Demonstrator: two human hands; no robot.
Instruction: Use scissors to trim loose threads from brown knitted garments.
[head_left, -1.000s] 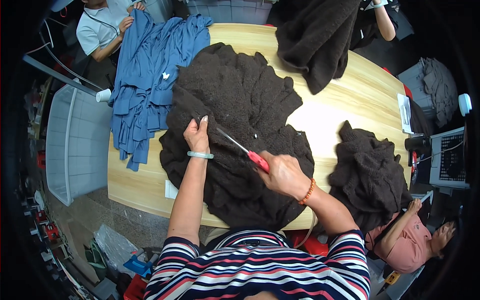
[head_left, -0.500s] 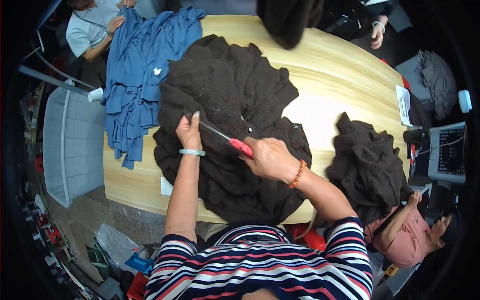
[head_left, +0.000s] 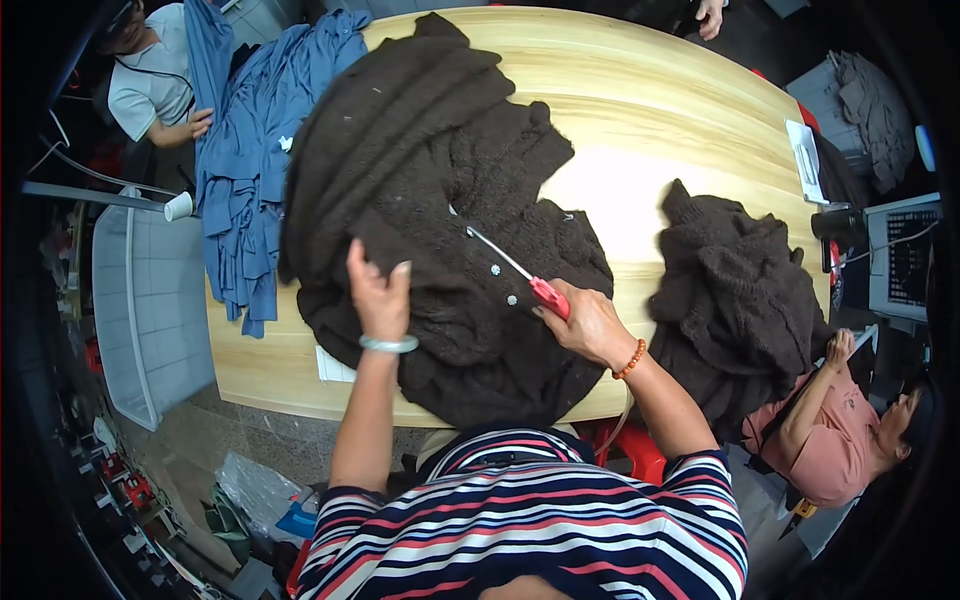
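Observation:
A dark brown knit garment (head_left: 420, 180) with small pale round buttons lies bunched before me, its far left part raised in long folds. My left hand (head_left: 380, 298) is over its left side, thumb and fingers apart, holding nothing. My right hand (head_left: 590, 325) grips the red handle of a hand tool (head_left: 505, 255) with a long thin metal shaft. The tool points up and left over the knit, near the buttons; its tip is too small to make out.
A pile of blue shirts (head_left: 240, 170) lies to the left, by a person (head_left: 150, 90). Another dark knit heap (head_left: 735, 300) sits at right, beside a person in pink (head_left: 830, 440). A white bin (head_left: 150, 330) stands left of the wooden table (head_left: 620, 130). A paper cup (head_left: 178, 206) is above it.
My left hand has let go near the tool's tip and opened. The tool has moved right, away from it. The knit's far left part has spread upward. A dark bundle at the far edge has left view.

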